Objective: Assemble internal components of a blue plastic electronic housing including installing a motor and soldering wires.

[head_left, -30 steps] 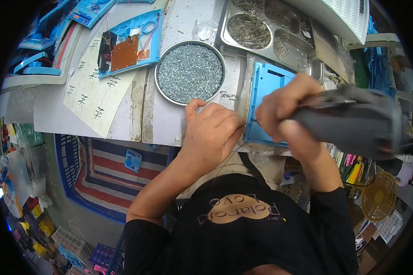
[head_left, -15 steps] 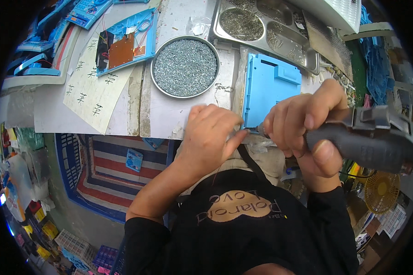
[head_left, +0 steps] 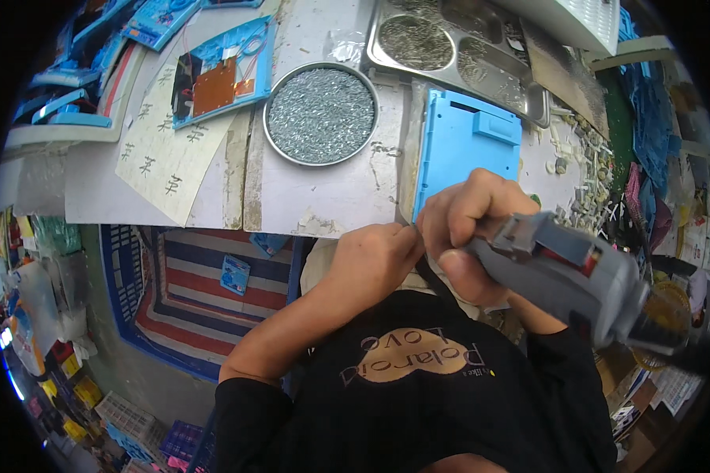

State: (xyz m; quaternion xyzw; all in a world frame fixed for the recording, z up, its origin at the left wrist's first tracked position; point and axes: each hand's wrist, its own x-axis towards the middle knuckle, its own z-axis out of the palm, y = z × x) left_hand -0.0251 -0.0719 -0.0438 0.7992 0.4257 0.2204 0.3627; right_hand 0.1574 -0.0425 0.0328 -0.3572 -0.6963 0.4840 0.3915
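My right hand (head_left: 473,229) is wrapped round a grey electric screwdriver (head_left: 564,276), whose body slants to the lower right. The screwdriver's tip is hidden behind my fingers. Just left of it, my left hand (head_left: 379,256) is closed, its fingertips pressed together against my right hand at the table's front edge. Whatever those fingers pinch, if anything, is hidden. Beyond both hands lies a light blue plastic housing (head_left: 465,154), flat on the table, its near right corner covered by my right hand.
Left of the housing stands a round metal bowl (head_left: 272,142) full of small screws. A compartmented steel tray (head_left: 540,106) with small metal parts lies behind. An opened blue housing (head_left: 248,87) with wires rests on written paper (head_left: 154,185). Below is a blue basket (head_left: 122,299).
My right hand and the screwdriver have come left and nearer to me, the screwdriver's rear swinging down. My left hand has moved nearer to me and slightly right, its fingers now meeting my right hand.
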